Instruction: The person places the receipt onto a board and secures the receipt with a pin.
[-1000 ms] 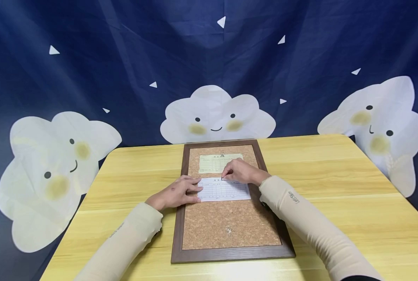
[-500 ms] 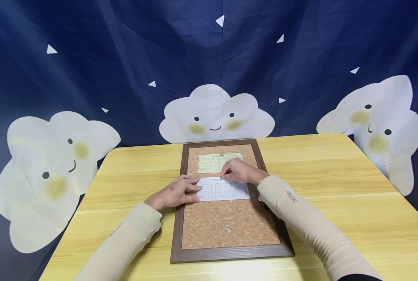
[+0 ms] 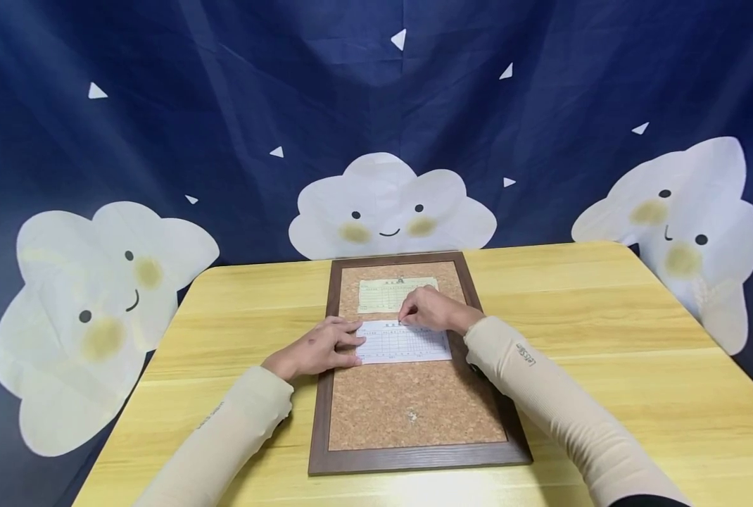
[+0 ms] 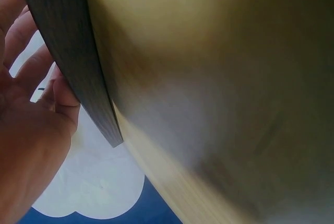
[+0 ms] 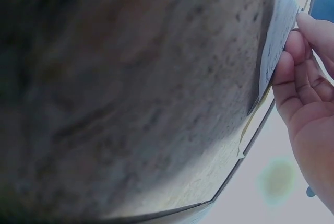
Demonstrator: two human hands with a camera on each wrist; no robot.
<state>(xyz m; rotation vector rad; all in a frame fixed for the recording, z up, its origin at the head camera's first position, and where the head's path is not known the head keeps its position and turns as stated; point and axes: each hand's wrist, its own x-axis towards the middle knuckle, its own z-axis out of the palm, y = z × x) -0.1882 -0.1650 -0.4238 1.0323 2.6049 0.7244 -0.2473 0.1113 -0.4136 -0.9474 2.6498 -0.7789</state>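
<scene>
A white printed form point(image 3: 402, 345) lies across the middle of a cork board point(image 3: 370, 412) with a dark brown wooden frame. My left hand point(image 3: 316, 346) rests with spread fingers at the form's left edge. At the form's top edge, my right hand point(image 3: 432, 308) pinches a small push pin point(image 3: 400, 322), mostly covered by the thumb and fingertips. Above it a pale yellow form point(image 3: 378, 297) is fixed to the cork, with a clear push pin point(image 3: 400, 279) at its top. In the right wrist view, the fingers point(image 5: 295, 46) are bunched close over the white form's edge.
Lower on the cork sits a small cluster of clear push pins point(image 3: 412, 417). The board lies on a yellow wood-grain table point(image 3: 604, 338). Behind the table hangs a dark blue curtain point(image 3: 338, 84) with white clouds and small triangles.
Both hands stay in place on the white form. The right fingertips keep pinching at its top edge, with only slight shifts; the forms and board have not moved.
</scene>
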